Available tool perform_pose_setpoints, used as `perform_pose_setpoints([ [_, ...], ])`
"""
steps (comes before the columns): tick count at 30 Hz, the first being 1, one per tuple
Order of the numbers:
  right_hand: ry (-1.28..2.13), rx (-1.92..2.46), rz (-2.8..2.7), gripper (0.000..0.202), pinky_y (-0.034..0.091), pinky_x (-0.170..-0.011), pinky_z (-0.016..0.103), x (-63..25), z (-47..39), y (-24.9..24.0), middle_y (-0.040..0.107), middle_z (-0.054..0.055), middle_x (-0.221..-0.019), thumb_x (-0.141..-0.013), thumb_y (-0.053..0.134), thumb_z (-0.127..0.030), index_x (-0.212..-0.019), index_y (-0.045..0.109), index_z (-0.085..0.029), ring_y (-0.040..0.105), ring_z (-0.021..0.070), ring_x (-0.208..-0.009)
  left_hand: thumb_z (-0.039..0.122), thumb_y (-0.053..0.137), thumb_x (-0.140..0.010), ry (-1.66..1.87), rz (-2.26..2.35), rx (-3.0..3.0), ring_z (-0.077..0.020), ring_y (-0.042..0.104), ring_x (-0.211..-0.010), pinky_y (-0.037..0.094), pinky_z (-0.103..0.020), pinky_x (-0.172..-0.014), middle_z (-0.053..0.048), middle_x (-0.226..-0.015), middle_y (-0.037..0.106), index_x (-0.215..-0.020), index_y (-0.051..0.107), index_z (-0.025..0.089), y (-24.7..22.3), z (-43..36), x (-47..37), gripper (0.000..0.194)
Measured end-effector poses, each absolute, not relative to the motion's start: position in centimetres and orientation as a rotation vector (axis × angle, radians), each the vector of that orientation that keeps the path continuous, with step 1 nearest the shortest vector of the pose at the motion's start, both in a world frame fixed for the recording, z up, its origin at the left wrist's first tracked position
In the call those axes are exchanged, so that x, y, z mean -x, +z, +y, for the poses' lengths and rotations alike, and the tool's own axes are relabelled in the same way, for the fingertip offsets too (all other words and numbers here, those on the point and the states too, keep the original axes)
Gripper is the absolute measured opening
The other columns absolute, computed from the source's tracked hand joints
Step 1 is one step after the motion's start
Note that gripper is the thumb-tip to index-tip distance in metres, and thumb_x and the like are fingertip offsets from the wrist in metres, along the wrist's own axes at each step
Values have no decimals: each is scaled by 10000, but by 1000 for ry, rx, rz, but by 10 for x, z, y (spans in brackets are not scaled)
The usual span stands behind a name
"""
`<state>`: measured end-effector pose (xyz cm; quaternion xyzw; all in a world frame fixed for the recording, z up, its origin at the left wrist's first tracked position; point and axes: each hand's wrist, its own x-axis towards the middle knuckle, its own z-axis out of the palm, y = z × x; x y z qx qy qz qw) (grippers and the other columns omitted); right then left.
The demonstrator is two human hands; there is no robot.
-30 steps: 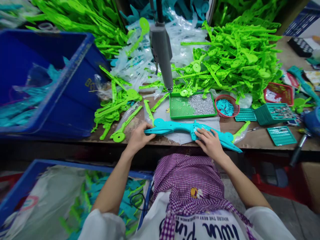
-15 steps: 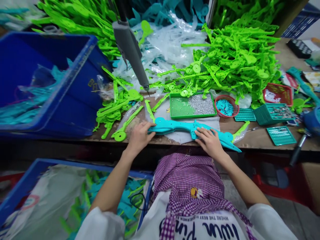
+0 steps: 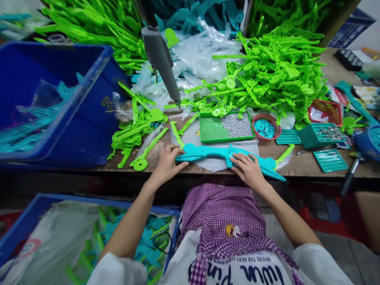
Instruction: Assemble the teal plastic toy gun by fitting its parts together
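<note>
Pressing down on a long teal toy part (image 3: 225,155) at the near edge of the counter (image 3: 299,166), both hands are keeping it flat: the left hand (image 3: 168,164) is gripping its pointed end at nine o'clock, fingers curled round it, while the right hand (image 3: 247,168) is lying spread over its middle toward three o'clock. Over the last second the hanging grey screwdriver (image 3: 162,55) has been swinging from twelve o'clock off toward eleven, so it is now hanging clear of the part, which has hardly been moving. A green tray of screws (image 3: 227,126) is sitting just beyond, at twelve o'clock, with a red basket (image 3: 266,126) beside it and a blue bin (image 3: 56,103) at ten.
</note>
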<state>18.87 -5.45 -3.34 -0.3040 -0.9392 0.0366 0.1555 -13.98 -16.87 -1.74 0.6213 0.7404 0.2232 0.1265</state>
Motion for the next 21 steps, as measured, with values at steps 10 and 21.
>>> perform_pose_setpoints([
  [10, 58, 853, -2696, 351, 338, -1063, 462, -189, -54, -41, 616, 58, -1375, -1006, 443, -356, -1304, 609, -271, 545, 241, -1285, 360, 520, -936, 511, 1731, -2175, -271, 576, -1224, 446, -448, -1052, -111, -1339, 621, -1266, 614, 201, -18, -104, 87, 379],
  [21, 20, 763, -2645, 355, 411, -1055, 410, -188, -55, -49, 617, 45, -1369, -995, 454, -243, -1313, 612, -254, 547, 214, -1307, 337, 569, -902, 369, 1807, -2161, -270, 624, -1113, 450, -422, -975, -113, -1217, 672, -1124, 637, 205, -19, -91, 79, 267],
])
